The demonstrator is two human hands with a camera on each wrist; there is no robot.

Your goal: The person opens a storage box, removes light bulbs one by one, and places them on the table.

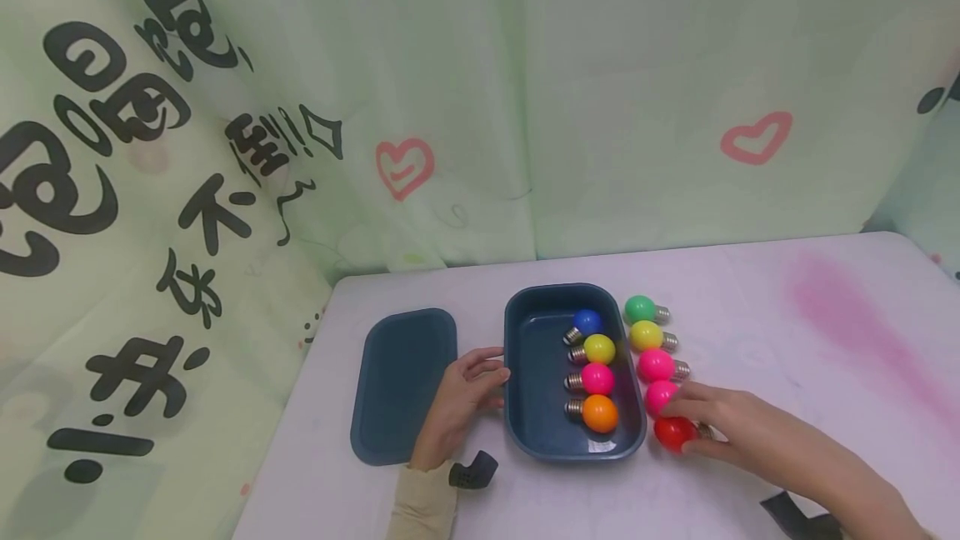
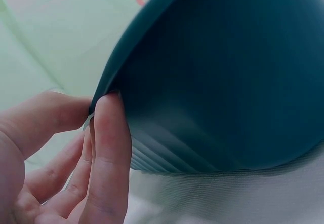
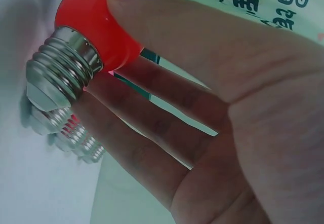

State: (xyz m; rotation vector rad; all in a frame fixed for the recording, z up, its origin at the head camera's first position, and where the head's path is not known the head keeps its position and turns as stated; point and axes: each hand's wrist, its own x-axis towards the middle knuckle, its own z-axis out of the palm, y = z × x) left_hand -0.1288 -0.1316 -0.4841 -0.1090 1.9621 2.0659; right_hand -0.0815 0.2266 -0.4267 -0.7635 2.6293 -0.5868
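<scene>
A dark blue tray (image 1: 537, 440) holds a blue bulb (image 1: 587, 322), a yellow bulb (image 1: 600, 349), a pink bulb (image 1: 597, 379) and an orange bulb (image 1: 601, 413). My left hand (image 1: 467, 397) pinches its left rim (image 2: 114, 64) between thumb and fingers. Right of the tray, my right hand (image 1: 723, 423) holds a red light bulb (image 1: 673, 434), thumb on one side and fingers on the other; its metal screw base (image 3: 63, 67) shows in the right wrist view. Beyond it lie two pink bulbs (image 1: 656, 365), a yellow bulb (image 1: 646, 336) and a green bulb (image 1: 641, 308).
A flat dark blue lid (image 1: 401, 390) lies on the table left of the tray, beside my left forearm. The white table (image 1: 757, 315) has a pink stain (image 1: 847, 290) at right. A pale green curtain (image 1: 622, 107) with writing and hearts hangs behind and at left.
</scene>
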